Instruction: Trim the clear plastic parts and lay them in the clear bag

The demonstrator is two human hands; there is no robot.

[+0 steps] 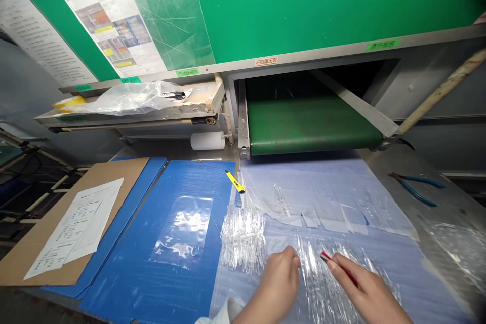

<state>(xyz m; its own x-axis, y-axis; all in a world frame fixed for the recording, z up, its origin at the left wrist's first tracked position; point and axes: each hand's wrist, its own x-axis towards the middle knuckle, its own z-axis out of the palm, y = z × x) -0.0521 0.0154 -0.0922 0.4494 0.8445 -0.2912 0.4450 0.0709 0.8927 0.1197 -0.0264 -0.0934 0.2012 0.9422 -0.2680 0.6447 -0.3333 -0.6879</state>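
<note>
Brown cardboard (114,169), papers (72,228) on top; blue sheet (138,228), beside it; yellow cutter (235,182), at the blue sheet's edge; small heap of clear pieces (243,238); your left hand (280,273), fingers curled together, whether on a piece I cannot tell; larger heap of clear pieces (315,273); your right hand (366,286), clamped on a red tool (324,255), over that heap; blue-handled pliers (415,182), on the metal table (451,207).
</note>
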